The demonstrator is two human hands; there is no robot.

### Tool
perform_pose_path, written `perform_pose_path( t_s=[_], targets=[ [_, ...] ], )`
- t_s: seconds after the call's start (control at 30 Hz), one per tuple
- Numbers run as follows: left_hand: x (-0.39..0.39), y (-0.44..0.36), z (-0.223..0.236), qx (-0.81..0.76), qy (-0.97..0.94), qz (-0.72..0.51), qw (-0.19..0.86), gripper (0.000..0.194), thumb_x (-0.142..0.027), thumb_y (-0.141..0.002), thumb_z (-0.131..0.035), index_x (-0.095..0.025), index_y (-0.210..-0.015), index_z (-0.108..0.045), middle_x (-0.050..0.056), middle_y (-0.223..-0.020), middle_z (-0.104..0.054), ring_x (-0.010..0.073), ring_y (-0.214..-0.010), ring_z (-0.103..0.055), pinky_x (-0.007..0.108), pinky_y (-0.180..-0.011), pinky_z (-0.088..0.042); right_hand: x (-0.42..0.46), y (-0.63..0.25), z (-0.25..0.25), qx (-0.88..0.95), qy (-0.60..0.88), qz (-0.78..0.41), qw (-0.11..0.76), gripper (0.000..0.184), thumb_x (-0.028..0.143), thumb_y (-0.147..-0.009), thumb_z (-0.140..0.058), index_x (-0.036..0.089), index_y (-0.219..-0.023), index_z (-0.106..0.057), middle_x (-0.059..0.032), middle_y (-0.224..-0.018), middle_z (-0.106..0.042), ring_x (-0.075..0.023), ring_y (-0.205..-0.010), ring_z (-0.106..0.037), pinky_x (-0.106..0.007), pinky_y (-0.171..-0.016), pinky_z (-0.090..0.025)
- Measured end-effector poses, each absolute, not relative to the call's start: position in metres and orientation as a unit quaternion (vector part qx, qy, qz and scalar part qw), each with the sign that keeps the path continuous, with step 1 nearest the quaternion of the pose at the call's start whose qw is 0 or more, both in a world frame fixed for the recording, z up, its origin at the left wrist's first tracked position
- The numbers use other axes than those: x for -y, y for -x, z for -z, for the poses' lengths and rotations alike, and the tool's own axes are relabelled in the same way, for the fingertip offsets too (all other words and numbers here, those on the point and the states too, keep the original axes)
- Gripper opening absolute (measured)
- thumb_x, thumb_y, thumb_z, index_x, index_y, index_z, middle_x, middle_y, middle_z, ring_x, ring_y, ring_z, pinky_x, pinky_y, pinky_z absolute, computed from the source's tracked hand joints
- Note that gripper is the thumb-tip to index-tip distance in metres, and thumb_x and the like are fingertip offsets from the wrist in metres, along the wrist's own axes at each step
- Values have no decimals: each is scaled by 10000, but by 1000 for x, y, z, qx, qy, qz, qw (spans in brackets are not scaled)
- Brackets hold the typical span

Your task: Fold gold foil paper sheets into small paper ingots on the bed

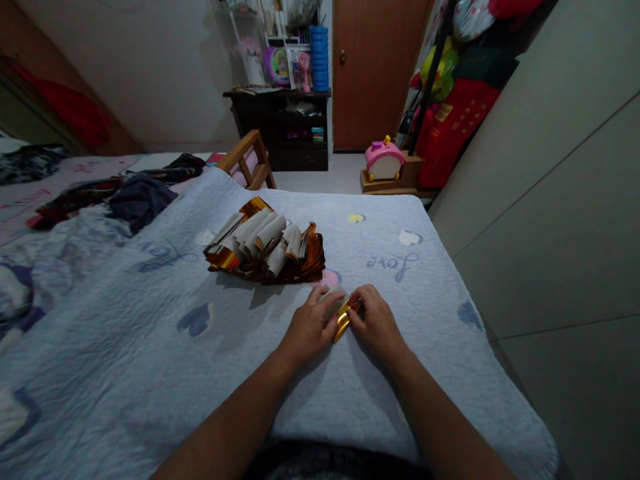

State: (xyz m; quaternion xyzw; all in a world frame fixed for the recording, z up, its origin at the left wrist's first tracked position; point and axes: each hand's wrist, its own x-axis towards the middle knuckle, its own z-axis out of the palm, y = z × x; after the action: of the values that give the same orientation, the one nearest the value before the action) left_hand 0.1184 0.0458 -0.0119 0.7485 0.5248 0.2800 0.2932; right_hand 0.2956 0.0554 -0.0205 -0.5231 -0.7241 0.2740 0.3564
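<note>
Gold paper, glossy and narrow, is pinched by 2 hands.

The rear wall was plain and pale. A brown wooden door, fitted with a round knob, stood shut. To its left, a dark shelf unit was set against the wall. The floor was light and smooth. A pale panelled surface with visible seams lined the right side. A wooden rail adjoined the quilt-covered surface. Lighting was dim, the edges darker.
</note>
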Motion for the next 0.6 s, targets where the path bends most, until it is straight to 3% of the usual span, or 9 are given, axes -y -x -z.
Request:
perform_pose_path(
  t_s=[0.17,0.33,0.5,0.6],
  targets=[
    [-43,-120,12,-536,-781,-228,227,351,-149,-875,-567,-227,-1203,-663,103,-1219,-594,259,-1092,-611,405,-971,-508,-56,-295,24,747,511,-252,342,149,71,-829,-541,217,-858,-558,-41,-925,-552,-201,-869,-559,-330,-792,-471],
    [-42,-119,13,-540,-802,-229,114,257,-198,-847,-677,-231,-1099,-708,130,-1478,-477,368,-1314,-432,579,-1077,-370,-58,-296,29,762,519,-212,324,138,70,-831,-575,206,-850,-583,-58,-935,-577,-224,-914,-542,-358,-838,-452],
    [-45,-120,14,-461,-841,-224,175,316,-85,-887,-581,-211,-1167,-656,88,-1278,-661,270,-1229,-541,481,-1050,-425,-58,-298,32,763,538,-174,312,95,128,-843,-620,192,-913,-624,-72,-956,-596,-242,-931,-537,-377,-850,-444],
    [-45,-121,16,-450,-840,-234,193,295,-76,-898,-549,-188,-1150,-654,92,-1213,-681,249,-1154,-585,450,-1006,-469,-57,-300,32,756,548,-167,317,102,167,-850,-647,188,-949,-643,-84,-994,-598,-251,-957,-538,-386,-867,-449]
  ],
)
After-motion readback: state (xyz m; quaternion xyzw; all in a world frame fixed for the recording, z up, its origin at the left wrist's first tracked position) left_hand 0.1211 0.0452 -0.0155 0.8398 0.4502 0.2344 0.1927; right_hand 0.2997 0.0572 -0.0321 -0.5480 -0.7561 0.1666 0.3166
